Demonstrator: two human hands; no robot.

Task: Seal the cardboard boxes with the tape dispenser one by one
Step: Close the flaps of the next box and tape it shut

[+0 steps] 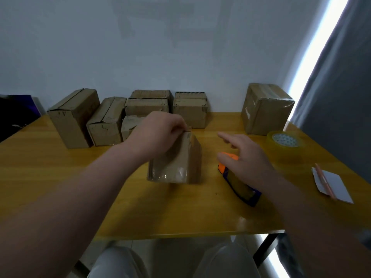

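In the upper left of the frame, a row of brown boxes (74,117) stands at the back of the yellow counter (60,167), close to the wall. Some sit side by side and some are stacked.

In the middle of the frame, one small cardboard box (176,165) stands alone on the counter. Shiny tape shows on its near face. The left hand (160,129) rests on top of it, and its fingers (180,123) are curled over the far top edge, gripping the box.

Just right of that box lies the tape dispenser (239,185), orange at one end and blue at the other, flat on the counter. The right hand (247,155) is over its orange end with fingers (226,137) spread and loose, holding nothing. I cannot tell if the hand touches it.

In the upper right, a bigger taped box (265,109) stands by the wall. Near it sits a clear tape roll (285,142). At the right edge, a pink pen (323,179) lies on a white paper (335,187).
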